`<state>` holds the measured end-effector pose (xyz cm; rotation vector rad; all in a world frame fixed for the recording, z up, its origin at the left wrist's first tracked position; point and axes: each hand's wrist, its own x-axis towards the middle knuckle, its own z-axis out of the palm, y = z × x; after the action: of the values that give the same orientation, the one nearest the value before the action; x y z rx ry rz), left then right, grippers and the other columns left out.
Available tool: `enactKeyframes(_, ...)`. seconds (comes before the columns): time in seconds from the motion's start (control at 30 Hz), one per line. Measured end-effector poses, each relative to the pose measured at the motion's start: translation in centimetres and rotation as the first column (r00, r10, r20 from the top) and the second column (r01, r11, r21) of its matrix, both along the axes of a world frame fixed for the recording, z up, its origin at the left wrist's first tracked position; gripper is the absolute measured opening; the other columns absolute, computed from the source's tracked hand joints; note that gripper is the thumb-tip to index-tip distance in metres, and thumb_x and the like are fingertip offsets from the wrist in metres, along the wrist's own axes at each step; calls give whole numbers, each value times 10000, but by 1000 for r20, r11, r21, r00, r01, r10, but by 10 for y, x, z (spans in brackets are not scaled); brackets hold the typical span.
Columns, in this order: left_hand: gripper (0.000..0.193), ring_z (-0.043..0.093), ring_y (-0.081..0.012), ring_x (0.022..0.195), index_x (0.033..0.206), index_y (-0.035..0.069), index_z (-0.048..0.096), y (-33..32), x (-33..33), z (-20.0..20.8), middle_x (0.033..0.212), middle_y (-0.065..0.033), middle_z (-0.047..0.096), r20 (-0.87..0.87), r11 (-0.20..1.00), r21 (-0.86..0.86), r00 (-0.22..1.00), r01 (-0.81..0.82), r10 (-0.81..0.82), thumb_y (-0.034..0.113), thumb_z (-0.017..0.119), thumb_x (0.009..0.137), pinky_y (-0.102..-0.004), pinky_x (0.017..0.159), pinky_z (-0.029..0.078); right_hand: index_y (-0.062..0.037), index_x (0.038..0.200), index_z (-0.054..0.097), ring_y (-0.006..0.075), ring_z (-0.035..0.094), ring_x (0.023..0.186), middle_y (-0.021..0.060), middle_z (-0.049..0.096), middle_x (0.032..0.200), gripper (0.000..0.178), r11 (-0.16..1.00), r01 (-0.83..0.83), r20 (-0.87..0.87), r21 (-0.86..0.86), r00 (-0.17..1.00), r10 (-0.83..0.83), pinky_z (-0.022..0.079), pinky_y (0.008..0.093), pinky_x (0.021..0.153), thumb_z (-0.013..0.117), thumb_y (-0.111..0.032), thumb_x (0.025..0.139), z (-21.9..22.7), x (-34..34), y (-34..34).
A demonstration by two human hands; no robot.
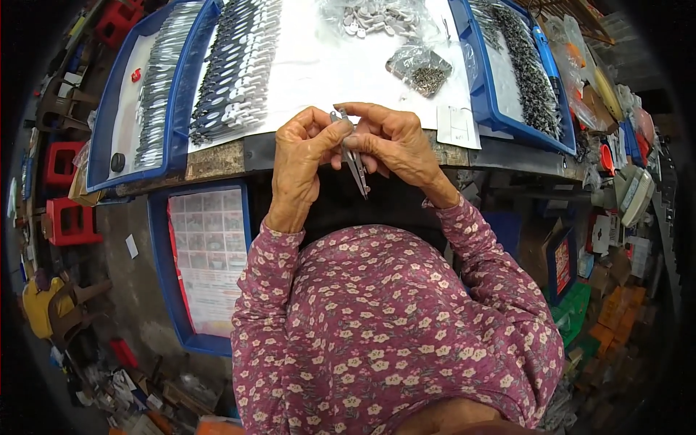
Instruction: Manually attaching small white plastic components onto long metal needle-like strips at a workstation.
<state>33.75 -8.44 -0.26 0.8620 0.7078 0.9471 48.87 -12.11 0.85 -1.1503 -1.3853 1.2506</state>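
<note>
We hold a slim metal piece (355, 170) in the air, just in front of the edge of the worktable (232, 158). It is silvery grey, long and narrow, with a rounded end at the top, partly hidden by our fingers. Below the grip, slender limbs run close together, tilted down to the right, with dark gaps between them and a small knobby tip.

Our left hand (299, 148) pinches the upper part between thumb and curled fingers; our right hand (397, 141) grips it from the other side, thumb against the metal and index finger bent over the top.

Beyond, a white sheet (326, 80) carries a plastic bag of small metal parts (428, 76), a heap of pale grey pieces (384, 20) and rows of black and grey parts (239, 65). Blue trays of metal pieces flank the sheet, left (181, 109) and right (484, 87).
</note>
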Motion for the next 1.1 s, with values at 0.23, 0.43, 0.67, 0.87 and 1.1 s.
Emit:
enactKeyframes(0.23,151,478,-51,464,712,41,523,2,-3,-7,592,-9,533,-24,1000,-18,1000,5,-5,96,652,768,-158,402,385,29,1185,489,28,505,440,28,600,633,399,999,-14,-49,-30,999,13,357,139,339,594,-88,818,-9,-1,1)
enactKeyframes(0.43,123,542,-73,517,747,41,515,4,-7,-15,693,-47,590,6,998,-16,998,61,-61,78,623,792,-166,398,422,39,1180,489,37,514,444,39,598,621,388,999,0,-38,-37,999,-2,371,144,343,585,-76,822,-11,-5,1)
enactKeyframes(0.67,127,516,-69,486,723,34,535,7,-8,-16,646,-40,580,-14,994,-46,995,100,-101,95,634,775,-159,405,400,59,1168,491,59,525,452,58,589,621,350,996,-75,-48,-41,996,73,381,158,362,534,-111,865,-18,5,3)
enactKeyframes(0.87,141,511,-68,479,698,40,542,8,-8,-13,621,-47,586,-25,987,-83,990,137,-139,106,650,762,-158,407,386,45,1095,557,48,473,429,48,561,596,292,993,-112,-268,-31,958,100,364,148,369,492,-156,894,-31,11,14)
enactKeyframes(1.1,135,517,-66,488,711,37,552,9,-7,-16,617,-42,587,-25,986,-80,988,149,-151,108,657,759,-161,409,385,44,1087,565,43,463,459,48,563,611,285,998,-46,-256,-39,966,34,326,146,372,514,-149,882,-35,8,14)
